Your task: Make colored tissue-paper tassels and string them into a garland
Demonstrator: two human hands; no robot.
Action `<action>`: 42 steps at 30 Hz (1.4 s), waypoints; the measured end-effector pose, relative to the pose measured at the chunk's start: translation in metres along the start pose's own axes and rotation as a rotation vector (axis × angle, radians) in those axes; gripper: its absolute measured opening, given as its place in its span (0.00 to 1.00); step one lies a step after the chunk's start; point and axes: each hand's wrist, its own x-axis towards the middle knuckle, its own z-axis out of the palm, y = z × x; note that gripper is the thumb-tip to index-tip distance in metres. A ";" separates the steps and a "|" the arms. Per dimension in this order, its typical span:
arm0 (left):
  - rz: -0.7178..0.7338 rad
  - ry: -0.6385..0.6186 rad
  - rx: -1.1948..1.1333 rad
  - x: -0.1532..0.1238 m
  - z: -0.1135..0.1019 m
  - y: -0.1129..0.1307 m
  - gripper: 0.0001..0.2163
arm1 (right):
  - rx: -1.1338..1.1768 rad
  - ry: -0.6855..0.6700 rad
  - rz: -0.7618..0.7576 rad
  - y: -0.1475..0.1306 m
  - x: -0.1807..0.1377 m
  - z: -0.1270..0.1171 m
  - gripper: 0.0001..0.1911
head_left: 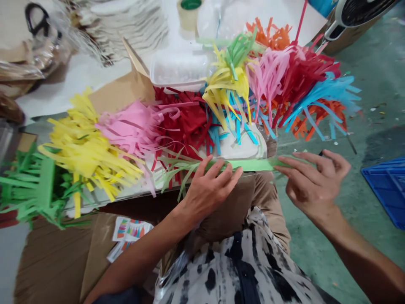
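Left grip (pixel 211 184) closed over a fringed, pale-green, flat paper strip (pixel 253 165), right grip (pixel 316 180) pinching its other end, the strip spans between them, seemingly being straightened, which calls for even tension.

The person's left hand (pixel 215 181) covers part of the light green paper strip (pixel 249 165), whose other end blurs near the right hand (pixel 316 177), perhaps tucked behind its fingers. The print on the cards (pixel 136 229) is too small to read, and the left forearm (pixel 158 234) hides part of them. The view crops the blue crate (pixel 386 190) at right and the tape roll (pixel 189 19) on top.
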 end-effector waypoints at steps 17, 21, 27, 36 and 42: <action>-0.206 0.343 -0.095 -0.012 -0.030 -0.027 0.13 | 0.158 -0.042 -0.072 -0.023 0.008 0.033 0.14; -0.120 0.174 -0.275 0.009 -0.006 0.001 0.08 | 0.197 -0.037 -0.128 -0.016 0.007 0.033 0.16; -0.177 0.116 -0.357 0.006 0.011 -0.002 0.04 | 0.393 -0.098 -0.019 -0.004 0.010 0.030 0.07; -0.427 -0.050 -0.328 0.005 -0.003 -0.010 0.08 | 0.230 -0.313 0.170 -0.012 0.029 0.020 0.09; -0.493 -0.118 -0.278 0.010 -0.004 -0.011 0.09 | 0.139 -0.386 0.179 -0.018 0.040 0.020 0.11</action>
